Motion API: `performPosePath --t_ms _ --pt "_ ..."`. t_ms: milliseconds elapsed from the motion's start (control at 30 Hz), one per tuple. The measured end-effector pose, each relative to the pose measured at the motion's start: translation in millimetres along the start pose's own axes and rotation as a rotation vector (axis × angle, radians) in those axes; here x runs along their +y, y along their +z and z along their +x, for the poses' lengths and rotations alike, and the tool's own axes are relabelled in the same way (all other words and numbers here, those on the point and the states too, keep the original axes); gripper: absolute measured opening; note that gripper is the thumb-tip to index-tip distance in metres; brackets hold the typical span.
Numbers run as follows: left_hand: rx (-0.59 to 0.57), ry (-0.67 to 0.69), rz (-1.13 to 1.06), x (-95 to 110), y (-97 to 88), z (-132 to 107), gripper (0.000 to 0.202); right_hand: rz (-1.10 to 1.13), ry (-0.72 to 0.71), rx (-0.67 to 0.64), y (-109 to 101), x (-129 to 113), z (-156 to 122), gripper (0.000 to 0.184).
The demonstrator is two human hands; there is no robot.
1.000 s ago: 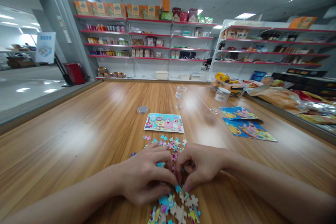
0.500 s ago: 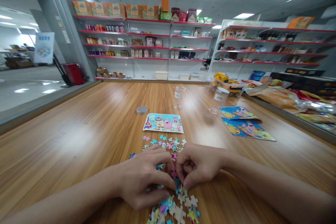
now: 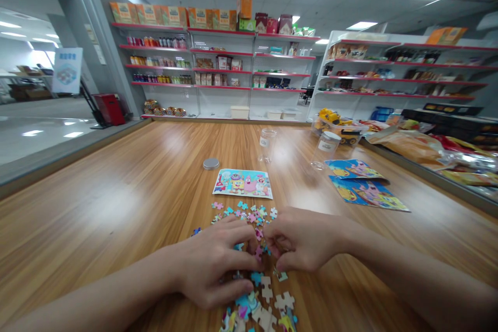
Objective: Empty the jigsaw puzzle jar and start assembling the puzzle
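My left hand [image 3: 220,262] lies palm down over a pile of jigsaw pieces, fingers apart and resting on them; its palm side is hidden. Beside it, my right hand [image 3: 305,238] has its fingers curled in, with the thumb tip on a small jigsaw piece [image 3: 280,275] at the table. More jigsaw pieces [image 3: 286,301] spread towards me, some with the plain backing up. Beyond my hands lie several pink and blue jigsaw pieces [image 3: 243,206]. Behind those is a cartoon picture sheet [image 3: 243,184].
A round silver lid [image 3: 210,164] sits left of the sheet. An open clear jar [image 3: 267,145] and a lidded jar [image 3: 326,150] stand farther back. Blue cartoon sheets [image 3: 368,192] lie right on the wooden table [image 3: 97,192]. A bin of yellow toy vehicles [image 3: 336,127] is at the back right.
My right hand has shifted slightly right and away from my left hand, and the small piece by its thumb has moved with it. A plain-backed piece now shows between my hands.
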State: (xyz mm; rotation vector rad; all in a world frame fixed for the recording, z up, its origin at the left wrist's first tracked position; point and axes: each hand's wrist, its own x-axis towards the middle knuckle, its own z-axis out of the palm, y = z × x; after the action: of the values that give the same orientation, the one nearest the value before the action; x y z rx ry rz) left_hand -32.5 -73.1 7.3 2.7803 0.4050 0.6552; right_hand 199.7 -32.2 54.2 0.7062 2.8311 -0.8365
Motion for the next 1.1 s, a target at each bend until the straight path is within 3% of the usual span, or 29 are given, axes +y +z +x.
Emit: performPosePath --t_ms 133,233,500,667,867,967,1100 --pt "0.029 0.01 0.004 0 0.9 1 0.015 0.012 -0.216 0.038 11 -7 1 0.016" --pt "0.044 0.011 0.015 -1 1.0 1 0.01 0.021 -0.286 0.016 21 -4 4 0.018" --pt "0.052 0.007 0.063 -2 0.9 0 0.01 0.023 -0.258 0.021 16 2 6 0.013" --pt "0.087 0.027 0.148 -6 3.9 -1 0.014 0.045 -0.284 0.109 17 1 5 0.006" --pt "0.197 0.086 0.227 -9 6.2 1 0.012 0.062 -0.22 0.011 16 6 6 0.006" --pt "0.164 0.086 0.193 -7 5.6 2 0.007 0.036 -0.189 -0.021 14 4 4 0.009" --pt "0.085 0.055 0.138 -3 3.7 2 0.015 -0.055 -0.182 -0.025 10 -5 -1 0.012"
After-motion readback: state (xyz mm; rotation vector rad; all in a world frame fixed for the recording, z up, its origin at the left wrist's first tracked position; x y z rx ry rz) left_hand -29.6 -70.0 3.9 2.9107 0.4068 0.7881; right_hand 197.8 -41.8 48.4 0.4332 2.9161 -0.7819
